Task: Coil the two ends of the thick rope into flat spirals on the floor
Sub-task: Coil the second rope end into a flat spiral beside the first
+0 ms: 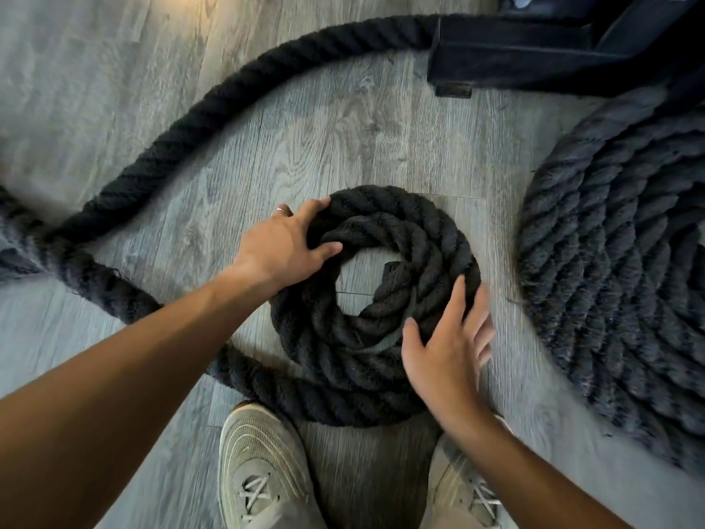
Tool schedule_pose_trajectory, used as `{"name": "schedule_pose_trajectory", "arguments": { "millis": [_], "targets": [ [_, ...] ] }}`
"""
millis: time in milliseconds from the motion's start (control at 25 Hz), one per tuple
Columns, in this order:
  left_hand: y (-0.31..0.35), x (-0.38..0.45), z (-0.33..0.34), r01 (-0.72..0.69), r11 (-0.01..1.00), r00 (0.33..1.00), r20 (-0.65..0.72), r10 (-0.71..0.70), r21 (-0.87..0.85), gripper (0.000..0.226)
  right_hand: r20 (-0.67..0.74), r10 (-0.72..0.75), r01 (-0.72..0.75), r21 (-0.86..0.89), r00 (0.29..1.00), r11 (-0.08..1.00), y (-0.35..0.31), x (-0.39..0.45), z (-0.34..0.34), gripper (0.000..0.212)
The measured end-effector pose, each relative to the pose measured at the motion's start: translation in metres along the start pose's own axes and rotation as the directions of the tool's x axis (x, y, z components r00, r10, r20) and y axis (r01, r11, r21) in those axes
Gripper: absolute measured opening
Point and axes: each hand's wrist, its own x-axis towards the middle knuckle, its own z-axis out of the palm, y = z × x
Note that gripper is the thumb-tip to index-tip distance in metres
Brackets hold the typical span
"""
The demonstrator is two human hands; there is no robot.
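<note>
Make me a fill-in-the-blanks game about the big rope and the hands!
1. Both hands rest on the small coil, which has a ____ in its middle where the floor shows.
2. The left hand wears a ____ on one finger.
3. The finished big spiral lies on the ____ side of the picture, beyond the right hand.
4. The rope is ____ in colour.

Missing words: hole; ring; right; black
</note>
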Motion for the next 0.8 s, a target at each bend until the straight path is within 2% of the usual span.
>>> {"name": "schedule_pose_trajectory", "arguments": {
  "millis": [120,240,320,440,480,560,600,680,760,800],
  "targets": [
    [0.003,-0.004,0.001,0.044,0.999,0.999,0.015,-0.044,-0.019,0.075,0.104,-0.042,0.045,-0.026,0.994,0.999,0.009,0.005,0.000,0.083],
    [-0.002,-0.022,0.004,0.221,0.953,0.975,0.030,-0.220,-0.207,0.075,0.192,-0.208,0.221,-0.051,0.959,0.974,0.004,0.054,-0.013,0.081],
    [-0.010,-0.046,0.015,0.344,0.859,0.937,0.075,-0.342,-0.380,0.076,0.336,-0.343,0.360,0.010,0.877,0.933,-0.005,0.100,-0.028,0.081],
    [-0.010,-0.093,0.030,0.429,0.748,0.902,0.187,-0.390,-0.506,0.071,0.561,-0.424,0.484,0.047,0.711,0.874,-0.033,0.152,-0.041,0.085],
    [-0.009,-0.101,0.033,0.436,0.756,0.899,0.200,-0.390,-0.489,0.069,0.601,-0.430,0.515,0.035,0.674,0.857,-0.042,0.161,-0.041,0.086],
    [-0.008,-0.095,0.030,0.435,0.800,0.899,0.149,-0.412,-0.412,0.070,0.626,-0.436,0.544,0.023,0.646,0.839,-0.053,0.168,-0.038,0.087],
    [-0.009,-0.083,0.025,0.410,0.825,0.909,0.098,-0.405,-0.388,0.072,0.619,-0.448,0.560,0.016,0.645,0.828,-0.056,0.167,-0.037,0.086],
    [-0.005,-0.054,0.010,0.266,0.894,0.959,0.007,-0.283,-0.361,0.077,0.554,-0.485,0.596,-0.026,0.677,0.802,-0.053,0.155,-0.038,0.084],
    [0.001,-0.024,-0.002,0.100,0.954,0.994,-0.013,-0.108,-0.284,0.083,0.349,-0.479,0.538,-0.090,0.805,0.838,-0.041,0.128,-0.036,0.082],
    [0.004,-0.009,-0.006,0.044,0.969,0.999,-0.007,-0.047,-0.243,0.085,0.199,-0.422,0.448,-0.108,0.884,0.887,-0.032,0.107,-0.031,0.081]
  ]
}}
